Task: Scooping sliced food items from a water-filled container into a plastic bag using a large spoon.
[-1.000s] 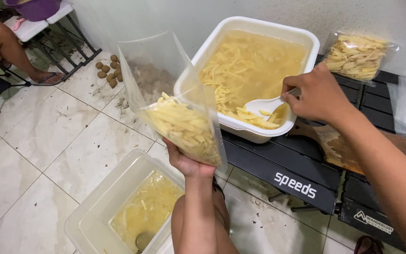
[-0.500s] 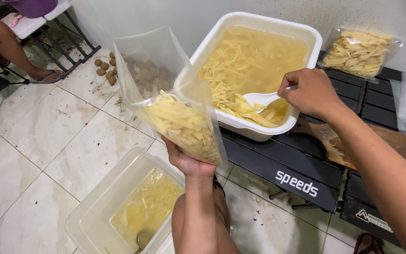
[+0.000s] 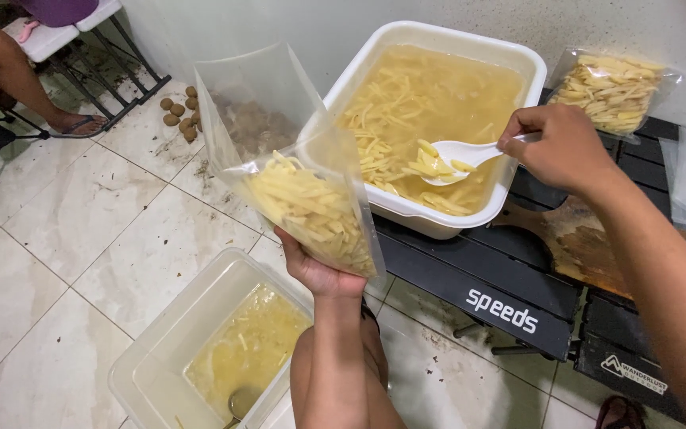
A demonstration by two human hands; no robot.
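Head view looks down on two bare arms at work. The left hand is raised palm up, forearm rising straight from the bottom edge, fingers cupped under the base of a clear plastic bag. The bag stands open above that hand, tilted a little, its lower half packed with pale potato strips.

The right hand reaches in from the right, forearm slanting down from the lower right corner, wrist bent, fingers closed around the handle of a white spoon. The spoon's bowl, loaded with a few strips, sits left of that hand, over the cloudy yellow water in a large white tub. More strips lie soaking in the tub.

The tub rests on a black slatted tabletop, directly under the right hand. Behind that hand a sealed bag of strips leans by the wall. Below the left hand, on the tiled floor, stands a clear plastic bin with yellowish liquid in it. A wooden board lies on the tabletop beneath the right forearm.
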